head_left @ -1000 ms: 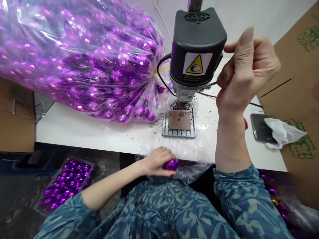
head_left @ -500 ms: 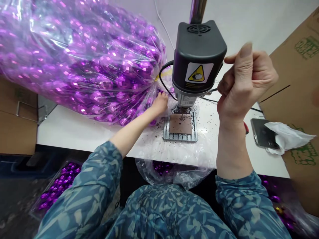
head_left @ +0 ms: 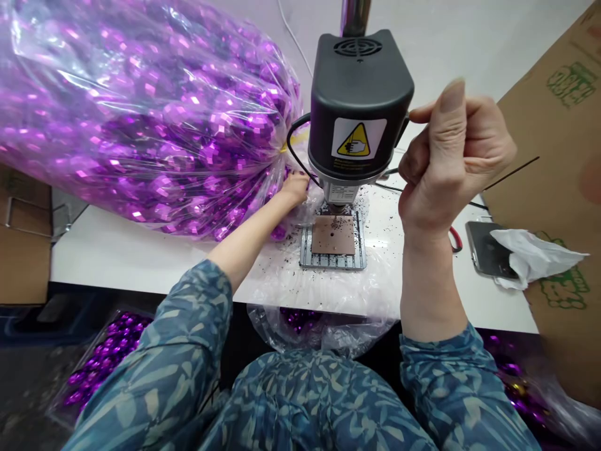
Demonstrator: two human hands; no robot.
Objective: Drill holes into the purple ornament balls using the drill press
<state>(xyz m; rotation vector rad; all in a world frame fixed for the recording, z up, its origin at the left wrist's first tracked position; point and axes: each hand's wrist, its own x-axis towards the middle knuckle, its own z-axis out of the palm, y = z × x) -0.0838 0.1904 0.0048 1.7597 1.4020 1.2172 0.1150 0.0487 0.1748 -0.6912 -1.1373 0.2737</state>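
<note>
A small black bench drill press (head_left: 361,88) with a yellow warning label stands in the middle of the head view. Its slotted metal base (head_left: 332,262) carries a copper-brown square plate (head_left: 323,238) with a dark hole, sprinkled with dark shavings. My right hand (head_left: 453,156) is closed at the machine's right side, around the feed lever (head_left: 390,172), whose grip it hides. One finger reaches to the motor housing. My left hand (head_left: 295,188) is curled beside the drill, by the gathered neck of a clear bag (head_left: 197,125) full of shiny purple faceted balls. What its fingers hold is hidden.
Right of the drill lie a phone (head_left: 488,250), a crumpled white tissue (head_left: 539,254) and a red-handled tool (head_left: 455,240). Cardboard boxes (head_left: 558,188) flank the white table (head_left: 131,250). Clear plastic (head_left: 323,332) hangs over the front edge. Purple balls (head_left: 107,351) fill a container below left.
The whole view has shifted slightly, so the drill and both hands appear a little further left. Both hands keep nearly the same pose and place at the machine.
</note>
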